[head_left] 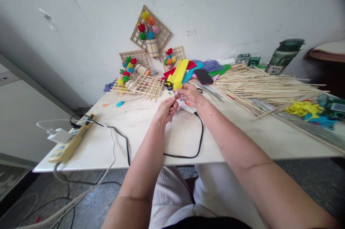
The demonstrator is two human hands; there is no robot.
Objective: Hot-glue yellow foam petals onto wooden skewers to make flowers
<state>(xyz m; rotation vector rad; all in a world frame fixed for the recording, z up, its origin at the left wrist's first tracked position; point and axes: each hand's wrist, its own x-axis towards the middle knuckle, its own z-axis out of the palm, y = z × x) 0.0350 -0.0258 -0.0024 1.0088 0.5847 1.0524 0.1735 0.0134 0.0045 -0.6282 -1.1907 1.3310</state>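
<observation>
My left hand (167, 109) is closed in a pinch around a thin greyish stem, whose lower end shows beneath the fingers. Close beside it, my right hand (192, 94) has its fingertips pressed together at the base of a small yellow piece (177, 85), which looks like a flower head at the stem's top. The fingers partly cover where the two meet. Just behind lie folded yellow strips (181, 72). Under my hands rests a white glue gun (186, 107) with a black cord. A dark phone (203, 77) lies beyond my right hand.
Bamboo sticks (258, 87) spread over the right side, near a dark bottle (284, 56). Lattice panels with coloured flowers (151, 29) lean against the wall. At left, a power strip (71, 139) trails cables over the table edge. Orange and blue petals (120, 103) lie left of my hands.
</observation>
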